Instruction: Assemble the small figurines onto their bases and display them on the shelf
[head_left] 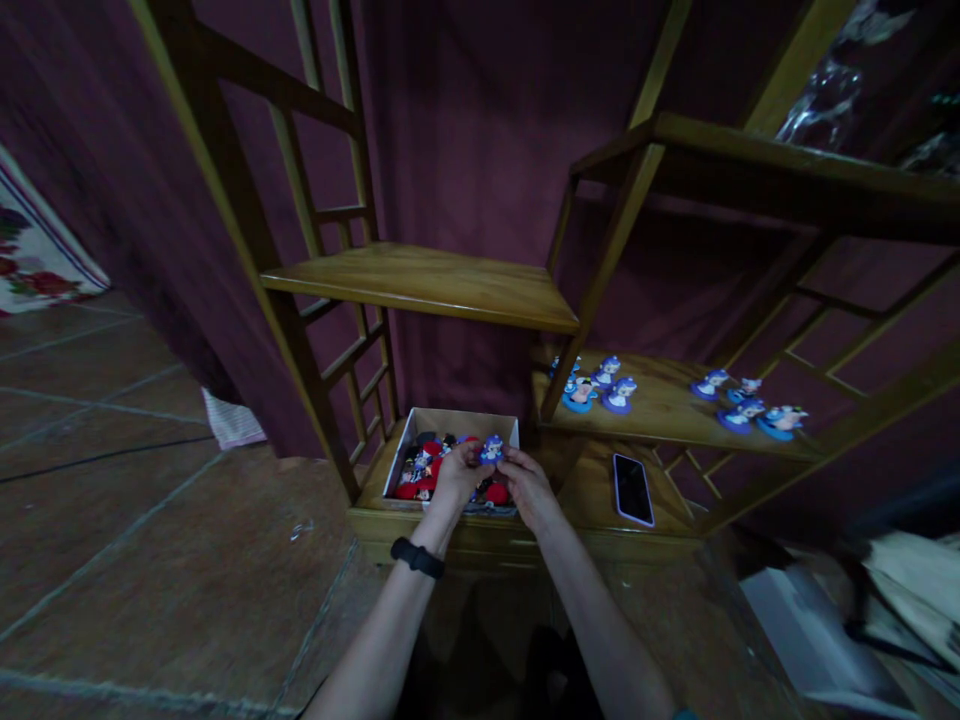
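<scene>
A purple figurine point(492, 450) sits between left fingers point(468, 456) and right fingers point(519, 462).

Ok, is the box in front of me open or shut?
Open: no lid covers the box, and jumbled red and dark items show inside, partly hidden behind the left hand.

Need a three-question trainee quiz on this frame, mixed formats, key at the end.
1. What do the left hand and right hand hold between them?
2. True or false: a black wristband is worn on the left wrist.
3. Where does the phone lie?
a) on the floor
b) on the low wooden board, right of the box
c) on the shelf above the box

Key:
1. A small purple-blue figurine
2. True
3. b
</scene>
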